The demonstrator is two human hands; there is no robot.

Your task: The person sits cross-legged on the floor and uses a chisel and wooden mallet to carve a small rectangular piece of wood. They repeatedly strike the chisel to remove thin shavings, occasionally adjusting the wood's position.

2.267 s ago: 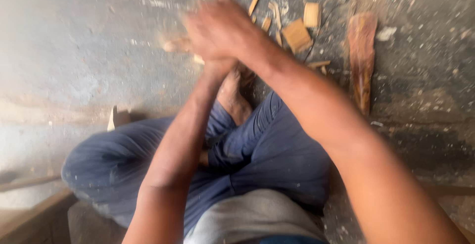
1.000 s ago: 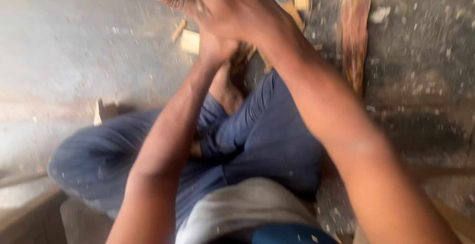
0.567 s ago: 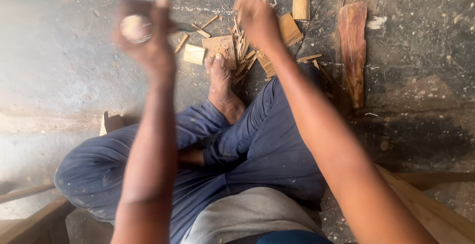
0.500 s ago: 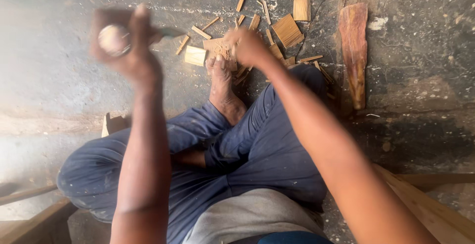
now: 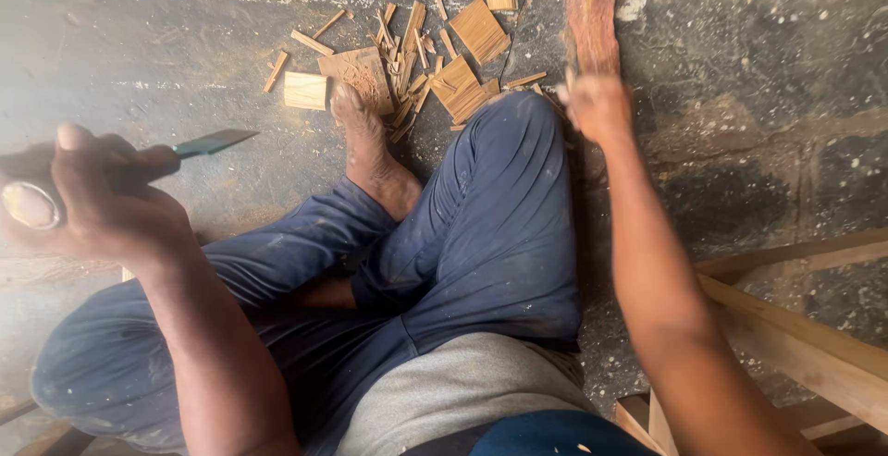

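Seated person, viewed from above, legs crossed in dark blue trousers on a dusty concrete floor. The left hand, at the left edge of the frame, is closed in a fist around the handle of a chisel; the greenish blade points toward the centre of the frame and is clear of the floor. The metal-ringed butt of the handle shows at the far left.

The right hand, upper right of centre, is blurred; it sits at the near end of a reddish wood block lying on the floor. Whether the fingers grip the block or only touch it cannot be told.

A bare foot rests at upper centre, toes against a scatter of pale wood chips and offcuts. Pale timber rails occupy the lower right corner.
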